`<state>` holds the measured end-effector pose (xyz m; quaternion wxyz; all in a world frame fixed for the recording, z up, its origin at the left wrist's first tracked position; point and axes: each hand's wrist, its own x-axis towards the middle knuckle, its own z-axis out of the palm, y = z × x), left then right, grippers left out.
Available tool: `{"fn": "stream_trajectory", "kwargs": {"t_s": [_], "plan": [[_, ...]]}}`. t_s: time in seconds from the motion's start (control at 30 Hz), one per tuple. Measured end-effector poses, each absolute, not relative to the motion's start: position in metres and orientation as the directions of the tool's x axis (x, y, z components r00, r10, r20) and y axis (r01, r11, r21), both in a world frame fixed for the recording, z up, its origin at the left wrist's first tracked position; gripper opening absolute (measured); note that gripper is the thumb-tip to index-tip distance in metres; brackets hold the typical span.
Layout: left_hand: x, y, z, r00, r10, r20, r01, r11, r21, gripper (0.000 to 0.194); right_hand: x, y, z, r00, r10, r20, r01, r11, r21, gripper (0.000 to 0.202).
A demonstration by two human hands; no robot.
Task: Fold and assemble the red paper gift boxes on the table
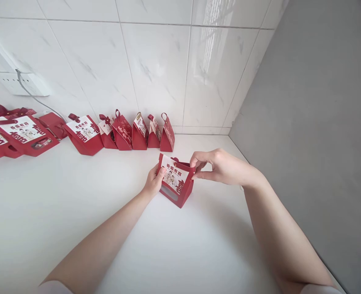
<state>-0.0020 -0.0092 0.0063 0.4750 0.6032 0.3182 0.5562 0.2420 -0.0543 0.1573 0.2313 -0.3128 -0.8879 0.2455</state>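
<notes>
The small red paper gift box with a white printed label is on or just above the white smooth tabletop, in front of the person; I cannot tell if its base touches the surface. The left hand holds it at its left side, with the thumb lying on the front face and pressing the box against the other fingers. The right hand is at the upper right corner and pinches the red edge there between thumb and fingers. The front of the box shows a printed picture of people, dark red characters and, below, a clear oval window. Behind it, near the white marbled tile wall, stands a row of similar red boxes with ribbon loops. More red boxes with white labels overlap each other at the far left, below a white wall socket with a thin grey cable. A plain grey surface rises at the right.
</notes>
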Motion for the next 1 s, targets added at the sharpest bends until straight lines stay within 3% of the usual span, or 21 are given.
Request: {"fn": "stream_trajectory", "kwargs": {"t_s": [0.17,0.4,0.63,0.8,0.87,1.0], "plan": [[-0.004,-0.008,0.000,0.114,0.925,0.363,-0.075,-0.356,0.931,0.056,0.244,-0.054,0.157,-0.675,0.680,0.286,0.491,0.704,-0.513,0.005],[-0.004,-0.009,-0.002,0.086,0.934,0.347,-0.074,-0.341,0.937,0.055,0.243,-0.052,0.155,-0.637,0.702,0.319,0.469,0.681,-0.563,0.004],[-0.004,-0.011,0.002,-0.068,0.942,0.328,-0.013,-0.330,0.944,0.049,0.236,-0.049,0.150,-0.500,0.766,0.405,0.579,0.643,-0.502,0.018],[-0.003,-0.017,0.006,-0.160,0.905,0.394,0.146,-0.373,0.916,0.045,0.249,-0.048,0.153,-0.635,0.753,0.170,0.525,0.582,-0.621,0.041],[-0.003,-0.018,0.007,-0.144,0.903,0.404,0.159,-0.382,0.911,0.046,0.255,-0.047,0.154,-0.656,0.740,0.149,0.507,0.578,-0.639,0.047],[-0.003,-0.018,0.005,-0.120,0.911,0.394,0.175,-0.372,0.912,0.046,0.253,-0.047,0.154,-0.538,0.782,0.314,0.524,0.602,-0.603,0.026]]}}
